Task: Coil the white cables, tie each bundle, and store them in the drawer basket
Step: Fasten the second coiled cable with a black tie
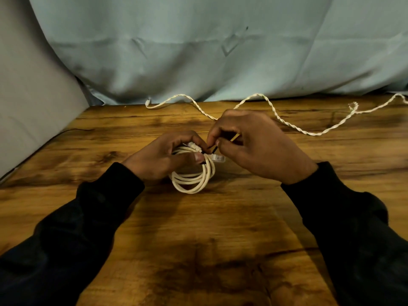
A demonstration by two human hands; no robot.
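Left hand [163, 157] grips the coiled white cable [193, 175] mid-desk [209, 250], loops hanging toward the camera, clear plug [218, 159] pointing right. Right hand [254, 146] fingers [213, 138] pinch a thin black tie [212, 149]. Twisted white cable [287, 123] stretches sideways along the back.

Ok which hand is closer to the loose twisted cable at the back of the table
Right. The right hand sits just in front of the twisted cable, overlapping its strand in this view. The left hand is farther toward the person, holding the coiled cable.

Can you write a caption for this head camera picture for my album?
Two hands, left and right, tie a coiled cable with a black tie.
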